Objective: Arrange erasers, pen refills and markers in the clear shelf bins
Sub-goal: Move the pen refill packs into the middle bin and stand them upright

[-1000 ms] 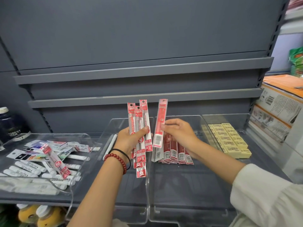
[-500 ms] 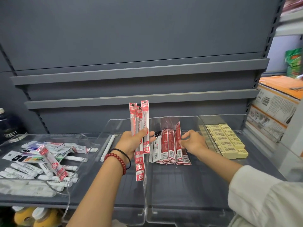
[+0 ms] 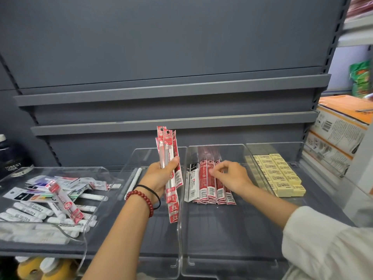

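My left hand (image 3: 159,178) grips a bundle of red pen refill packs (image 3: 168,150) and holds it upright over the wall between two clear bins. My right hand (image 3: 232,176) reaches into the middle clear bin (image 3: 222,229), its bent fingertips touching the tops of the red and white refill packs (image 3: 207,188) lying side by side there. Yellow erasers (image 3: 280,174) fill neat rows in the clear bin to the right. White markers (image 3: 30,213) and mixed packs lie jumbled in the far-left bin, with one red refill pack (image 3: 64,201) on top.
A clear bin (image 3: 159,235) under my left wrist holds two white pens (image 3: 134,178). Grey shelf ledges run across behind. Cardboard boxes (image 3: 339,134) stand at the right, a dark bottle (image 3: 8,154) at the far left, orange bottles (image 3: 40,267) below.
My right hand laid the single red refill pack down onto the row in the middle bin, then moved left onto the packs' tops. My left hand kept its bundle upright.
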`<state>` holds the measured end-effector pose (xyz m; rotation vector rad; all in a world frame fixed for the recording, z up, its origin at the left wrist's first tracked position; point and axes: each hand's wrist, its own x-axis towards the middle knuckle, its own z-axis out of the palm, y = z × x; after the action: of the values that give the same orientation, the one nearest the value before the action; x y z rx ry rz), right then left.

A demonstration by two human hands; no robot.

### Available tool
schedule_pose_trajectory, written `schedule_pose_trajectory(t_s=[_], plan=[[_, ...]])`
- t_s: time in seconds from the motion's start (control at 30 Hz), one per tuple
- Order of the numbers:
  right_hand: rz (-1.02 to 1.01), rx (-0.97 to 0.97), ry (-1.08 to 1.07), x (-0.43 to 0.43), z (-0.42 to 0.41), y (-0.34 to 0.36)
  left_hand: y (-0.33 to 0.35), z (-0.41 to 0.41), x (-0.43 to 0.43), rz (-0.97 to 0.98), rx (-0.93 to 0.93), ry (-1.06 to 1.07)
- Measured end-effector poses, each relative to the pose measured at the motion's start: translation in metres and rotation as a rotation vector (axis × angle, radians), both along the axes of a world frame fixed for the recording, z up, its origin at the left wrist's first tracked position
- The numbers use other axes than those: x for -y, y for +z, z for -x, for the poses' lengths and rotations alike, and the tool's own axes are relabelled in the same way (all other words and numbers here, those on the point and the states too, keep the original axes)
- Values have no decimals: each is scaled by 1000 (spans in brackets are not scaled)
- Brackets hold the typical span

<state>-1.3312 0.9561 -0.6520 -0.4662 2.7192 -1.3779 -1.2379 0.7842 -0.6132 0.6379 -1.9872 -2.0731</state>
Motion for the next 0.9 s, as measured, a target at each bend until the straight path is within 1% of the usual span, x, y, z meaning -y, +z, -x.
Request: schedule_pose_trajectory(t_s=[0.1,0.2,0.27,0.4,0.5,0.57,0.63,0.9], plan=[[201,36,140,12,-10,11,-1,1,0,27,-4,-14],[309,95,252,23,-21,19,-1,1,0,28,-24,-26],[350,124,266,29,-23,21,-1,0,-1,17,-40,-37],[352,161,269,30,-20,18,0,-1,-2,-5,-29,-72],[403,134,198,25,-15,15,0,-2,-2,-65,-24,-64],[396,96,87,18,-9,13,0,-2,-1,-59,-17,-33],[332,78,29,11,-3,9,0,-2,-2,-55,-15,-30],[132,143,79,8,5,-11,5,3,-6,-70,-13,-11]])
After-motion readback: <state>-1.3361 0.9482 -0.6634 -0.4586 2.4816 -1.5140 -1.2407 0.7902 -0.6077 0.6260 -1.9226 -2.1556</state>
